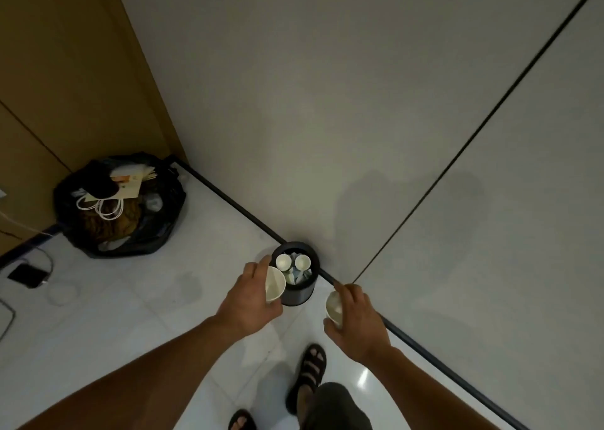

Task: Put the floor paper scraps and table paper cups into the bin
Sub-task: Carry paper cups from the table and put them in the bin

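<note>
We stand over a small bin (pixel 295 274) by the wall, each hand (pixel 251 294) (pixel 356 318) wrapped round a light, easily crushed paper cup (pixel 274 283) (pixel 334 307), best held gently at its sides.

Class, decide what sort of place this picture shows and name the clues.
Probably an office corner, though uncertain: glossy floor tiles, a small black bin holding paper cups, and a full black rubbish bag.
</note>
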